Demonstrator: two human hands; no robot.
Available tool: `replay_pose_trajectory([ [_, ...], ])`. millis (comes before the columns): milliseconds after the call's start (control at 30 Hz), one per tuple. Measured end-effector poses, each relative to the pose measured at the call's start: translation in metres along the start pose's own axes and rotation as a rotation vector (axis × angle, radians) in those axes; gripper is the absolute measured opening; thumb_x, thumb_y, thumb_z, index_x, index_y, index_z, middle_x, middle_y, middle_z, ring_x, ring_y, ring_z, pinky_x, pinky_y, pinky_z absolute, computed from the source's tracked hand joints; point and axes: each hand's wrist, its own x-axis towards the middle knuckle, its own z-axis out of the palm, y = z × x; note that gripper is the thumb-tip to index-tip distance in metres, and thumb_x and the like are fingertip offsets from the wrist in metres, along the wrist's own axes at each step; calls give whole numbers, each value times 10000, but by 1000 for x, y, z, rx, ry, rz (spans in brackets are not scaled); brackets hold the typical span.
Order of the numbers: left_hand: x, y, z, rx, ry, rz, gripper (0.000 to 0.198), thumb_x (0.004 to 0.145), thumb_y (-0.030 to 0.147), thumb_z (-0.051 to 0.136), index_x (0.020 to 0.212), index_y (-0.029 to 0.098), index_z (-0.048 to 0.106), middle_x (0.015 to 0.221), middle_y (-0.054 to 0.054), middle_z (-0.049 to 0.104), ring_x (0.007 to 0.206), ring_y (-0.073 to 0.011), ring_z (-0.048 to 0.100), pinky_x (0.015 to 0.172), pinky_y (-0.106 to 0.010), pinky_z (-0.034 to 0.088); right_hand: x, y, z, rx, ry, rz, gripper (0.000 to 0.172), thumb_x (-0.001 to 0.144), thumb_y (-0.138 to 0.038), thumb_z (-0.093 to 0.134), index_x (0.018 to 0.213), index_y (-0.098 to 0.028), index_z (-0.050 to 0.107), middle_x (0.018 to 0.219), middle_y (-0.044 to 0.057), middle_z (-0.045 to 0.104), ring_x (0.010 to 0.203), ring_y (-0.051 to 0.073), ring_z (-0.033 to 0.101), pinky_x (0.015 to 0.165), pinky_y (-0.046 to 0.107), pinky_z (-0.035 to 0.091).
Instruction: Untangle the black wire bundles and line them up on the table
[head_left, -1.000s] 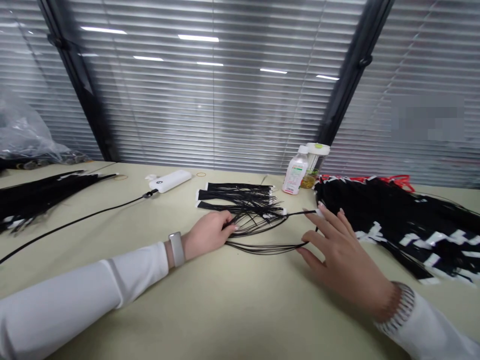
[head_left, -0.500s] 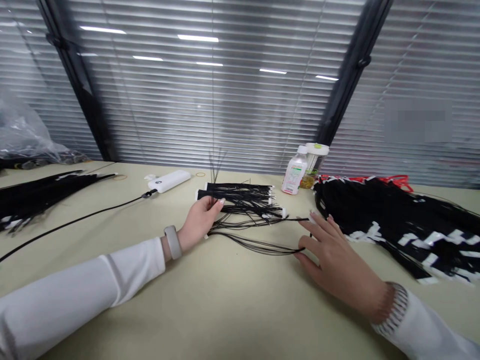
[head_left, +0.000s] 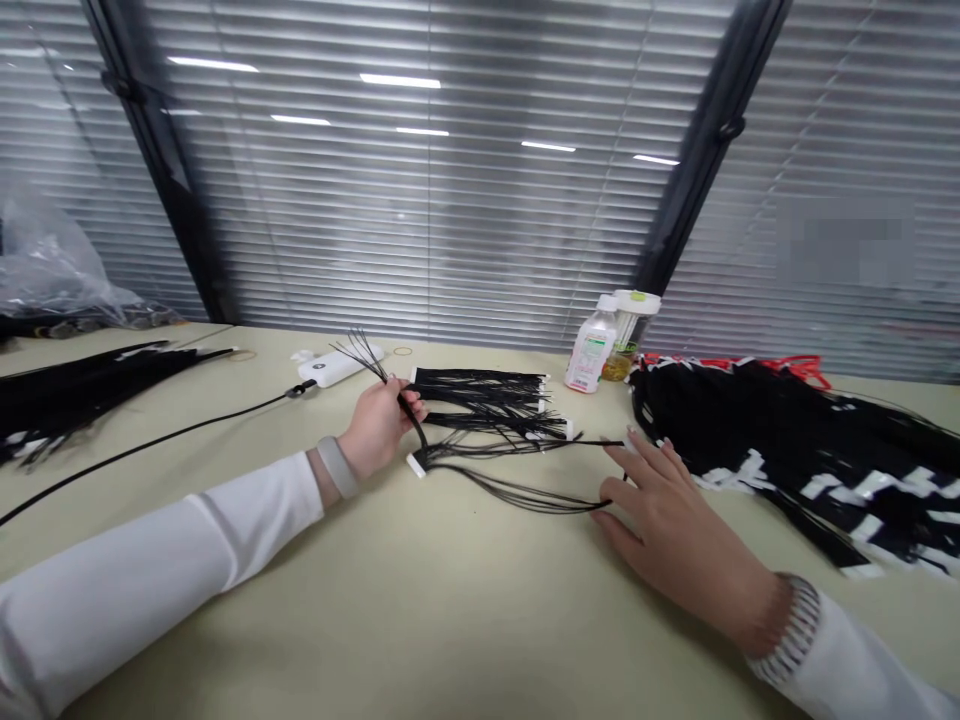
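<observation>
My left hand [head_left: 379, 425] is closed around a bunch of thin black wires [head_left: 415, 418], whose loose tips fan out above the fingers. These wires run down to a white connector [head_left: 416, 464] near the table surface. From that connector more black wires [head_left: 517, 495] stretch right to my right hand [head_left: 660, 530], which pinches them between thumb and fingers. Just behind lies a pile of black wire harnesses [head_left: 480, 388] with white connectors at their ends, partly covered by my left fingers.
At the right lies a large heap of black cables [head_left: 772, 420] with white ends and red strips behind. A bottle [head_left: 591, 350] and a lidded cup [head_left: 626, 335] stand at the back. A white device [head_left: 330, 367] with a black cord [head_left: 165, 435] and more black cables [head_left: 82, 385] are left.
My left hand has shifted left, swinging the fanned wire tips left too. The white connector, mostly hidden before, now shows. My right hand has barely moved.
</observation>
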Motion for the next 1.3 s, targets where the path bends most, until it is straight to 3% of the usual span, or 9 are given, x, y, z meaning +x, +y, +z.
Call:
replay_pose_trajectory([
  [167,-2,8,2,-65,-31,15,165,889,146,302,758,190,392,539,66,373,406,-64,386,424,-177,373,1,-1,-1,21,151,15,149,824,-249,530,769,-169,643,1256,168,475,1304,392,260,997,611,297],
  [267,-10,10,6,-38,-127,62,156,904,208,337,776,190,425,533,71,365,381,-55,312,364,-154,254,2,-3,-7,48,300,2,150,827,-223,522,754,-170,642,1309,161,437,1325,399,210,1008,602,292],
  [400,-28,10,11,50,-296,153,198,908,285,401,752,184,471,520,61,402,405,-57,310,375,-155,226,2,-5,-16,37,384,-14,170,827,-231,536,701,-174,634,1303,165,455,1312,391,248,974,544,363],
  [567,-60,11,17,522,-616,500,223,926,324,335,795,194,459,584,34,489,497,-92,441,477,-207,370,0,-6,-18,60,345,20,171,805,-246,555,676,-192,654,1282,154,498,1268,401,315,909,560,385],
  [667,-79,12,22,841,-748,477,220,922,252,291,741,204,406,592,23,536,497,-108,502,493,-226,399,-2,-10,-17,123,331,-10,106,747,-214,583,677,-196,661,1252,150,522,1243,407,338,894,582,377],
  [833,-92,12,31,1332,-726,554,164,855,112,329,781,193,451,696,-36,637,645,-174,619,564,-263,442,-3,-21,-19,256,273,-6,65,687,-167,612,676,-214,656,1227,128,543,1207,376,383,915,572,365],
  [967,-93,10,34,1668,-744,645,210,777,39,399,900,158,522,708,-66,668,603,-215,638,508,-281,439,-5,-30,-23,335,260,4,81,680,-149,622,679,-225,650,1144,110,590,1252,362,340,958,555,345],
  [1067,-95,7,37,1819,-762,720,237,755,19,451,944,120,554,753,-92,683,634,-235,655,516,-292,466,-7,-36,-29,309,302,-17,80,719,-157,596,684,-209,645,1212,127,546,1263,380,318,931,575,352],
  [1300,-107,0,44,2007,-713,766,264,722,-93,455,791,80,642,758,-144,666,625,-220,652,473,-266,467,-11,-44,-46,176,454,-138,90,765,-145,588,768,-182,669,1221,162,540,1244,417,341,882,588,354],
])
